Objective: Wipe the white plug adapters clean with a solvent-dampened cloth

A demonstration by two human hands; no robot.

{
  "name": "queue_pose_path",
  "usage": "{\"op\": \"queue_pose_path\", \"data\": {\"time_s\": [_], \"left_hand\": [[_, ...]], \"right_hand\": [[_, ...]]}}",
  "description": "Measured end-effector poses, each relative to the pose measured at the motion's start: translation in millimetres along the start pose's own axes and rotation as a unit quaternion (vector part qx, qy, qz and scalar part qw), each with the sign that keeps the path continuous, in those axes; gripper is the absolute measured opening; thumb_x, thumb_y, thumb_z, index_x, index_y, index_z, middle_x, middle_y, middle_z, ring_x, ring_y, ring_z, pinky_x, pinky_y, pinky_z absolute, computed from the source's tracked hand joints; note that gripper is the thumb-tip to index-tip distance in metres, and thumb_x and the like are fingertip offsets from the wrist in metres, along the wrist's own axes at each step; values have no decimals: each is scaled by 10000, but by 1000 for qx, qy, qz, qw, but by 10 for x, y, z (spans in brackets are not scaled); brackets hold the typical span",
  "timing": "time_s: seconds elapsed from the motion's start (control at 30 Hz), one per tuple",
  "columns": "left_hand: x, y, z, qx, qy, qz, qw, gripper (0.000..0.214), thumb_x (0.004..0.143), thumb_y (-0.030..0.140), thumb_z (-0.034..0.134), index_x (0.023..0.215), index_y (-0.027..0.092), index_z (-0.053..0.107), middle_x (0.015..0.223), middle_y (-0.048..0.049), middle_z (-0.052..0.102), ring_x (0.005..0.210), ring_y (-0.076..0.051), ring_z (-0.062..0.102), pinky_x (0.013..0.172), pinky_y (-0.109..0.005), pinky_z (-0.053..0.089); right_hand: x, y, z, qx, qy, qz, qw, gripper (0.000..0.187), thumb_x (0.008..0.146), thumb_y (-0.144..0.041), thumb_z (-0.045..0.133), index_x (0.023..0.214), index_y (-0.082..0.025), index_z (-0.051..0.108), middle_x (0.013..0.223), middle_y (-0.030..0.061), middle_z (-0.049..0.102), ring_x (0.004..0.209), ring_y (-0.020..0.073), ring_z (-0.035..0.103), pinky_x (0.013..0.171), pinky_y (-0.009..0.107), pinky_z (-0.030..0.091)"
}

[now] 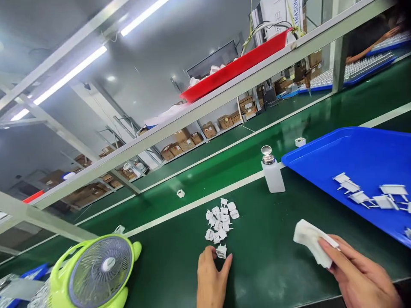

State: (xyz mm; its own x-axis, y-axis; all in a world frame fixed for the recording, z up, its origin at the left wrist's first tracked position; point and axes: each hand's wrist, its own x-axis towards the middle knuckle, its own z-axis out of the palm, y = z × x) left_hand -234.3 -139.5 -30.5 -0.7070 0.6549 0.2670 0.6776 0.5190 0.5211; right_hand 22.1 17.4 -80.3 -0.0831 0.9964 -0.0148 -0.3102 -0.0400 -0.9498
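Observation:
My left hand (212, 273) reaches in at the near end of a loose pile of small white plastic plug parts (220, 222) on the green work surface. Its thumb and fingers are apart on either side of a single plug part (221, 251); whether they touch it I cannot tell. At the right, my right hand (356, 267) is closed on a folded white cloth (310, 239), pinched between thumb and fingers. A thin white edge shows by the fingertips, and what it belongs to is hidden.
Beyond the pile stands a white pump bottle (272, 173) with its metal lid up. A blue tray (314, 160) at right holds more white parts. A green fan (102, 269) stands at left. Small white pieces sit on the green belt (205, 175). A person's arm shows far right.

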Motion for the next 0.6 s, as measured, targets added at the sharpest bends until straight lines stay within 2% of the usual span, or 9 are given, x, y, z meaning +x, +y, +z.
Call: {"op": "queue_pose_path", "data": {"time_s": [0.1, 0.17, 0.27, 0.33, 0.43, 0.53, 0.6], "left_hand": [[-13, 136, 156, -19, -64, 53, 996, 213, 910, 396, 627, 979, 197, 654, 861, -78, 639, 756, -269, 614, 707, -380, 478], [11, 336, 262, -55, -142, 103, 983, 170, 892, 314, 672, 1032, 217, 671, 879, -54, 644, 720, -230, 603, 664, -331, 472], [103, 702, 414, -94, -282, 191, 935, 214, 865, 205, 721, 1069, 247, 675, 968, -38, 671, 777, -207, 609, 700, -302, 481], [188, 906, 521, -106, -335, 249, 903, 285, 863, 150, 723, 1124, 246, 660, 1066, -51, 686, 875, -218, 618, 780, -315, 488], [304, 1057, 689, -123, -365, 306, 871, 332, 865, 101, 706, 1167, 226, 642, 1122, -72, 686, 930, -228, 617, 847, -336, 481], [373, 1044, 840, -155, -366, 325, 858, 281, 893, 109, 667, 1151, 219, 652, 1029, -59, 663, 876, -213, 608, 802, -318, 476], [390, 999, 912, -177, -358, 318, 860, 212, 896, 114, 656, 1085, 212, 670, 912, -30, 616, 803, -196, 589, 738, -295, 461]], "right_hand": [[-59, -207, 72, -49, -48, 32, 997, 363, 821, -564, 728, 980, -243, 784, 895, 62, 701, 710, 225, 619, 534, 293, 491], [-37, -318, 37, -95, -52, 25, 994, 385, 842, -603, 690, 915, -236, 781, 844, 50, 668, 692, 204, 587, 526, 268, 469], [32, -395, -80, -191, -52, -19, 980, 389, 934, -586, 590, 988, -255, 786, 856, 31, 649, 698, 182, 582, 568, 253, 471], [54, -382, -152, -263, -63, -85, 959, 352, 991, -512, 541, 1133, -284, 768, 1009, 41, 682, 839, 199, 642, 710, 270, 516], [14, -293, -176, -372, -71, -214, 901, 344, 1038, -336, 488, 1321, -317, 682, 1250, 57, 677, 1123, 230, 632, 960, 337, 509], [-73, -175, -84, -472, -116, -318, 814, 485, 1008, -137, 453, 1455, -291, 561, 1355, 52, 679, 1166, 220, 622, 978, 360, 519], [-132, -106, -9, -532, -159, -362, 749, 573, 958, -68, 473, 1510, -221, 488, 1426, 74, 650, 1168, 226, 628, 943, 359, 529]]}}
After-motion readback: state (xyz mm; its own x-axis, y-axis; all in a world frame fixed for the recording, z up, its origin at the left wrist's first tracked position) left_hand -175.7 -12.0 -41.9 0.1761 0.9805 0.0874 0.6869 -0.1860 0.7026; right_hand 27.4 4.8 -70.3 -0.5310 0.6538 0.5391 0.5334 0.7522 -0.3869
